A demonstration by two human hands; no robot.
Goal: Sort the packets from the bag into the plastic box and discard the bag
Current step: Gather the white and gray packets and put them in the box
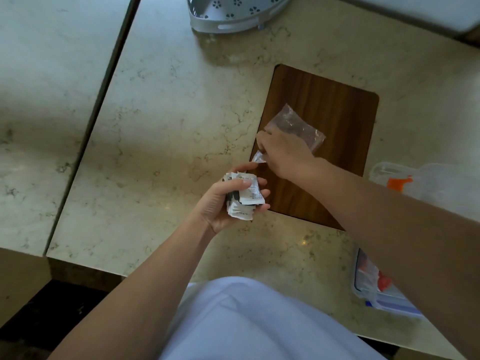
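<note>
My left hand [226, 201] is closed around a stack of several small white packets [245, 197] with dark print, held just above the marble counter. My right hand [284, 152] rests over the wooden board [324, 105], pinching one small white packet [258, 157] in its fingertips close to the left hand's thumb. It also presses on the near end of a crumpled clear plastic bag [296, 123] lying on the board. A clear plastic box [384, 297] with a blue rim sits at the counter's right edge, partly hidden by my right forearm.
A clear lid or container with an orange clip [400, 181] lies right of the board. A grey perforated basket [233, 14] stands at the back of the marble counter [168, 113]. A dark gap separates a second marble slab [46, 100] on the left.
</note>
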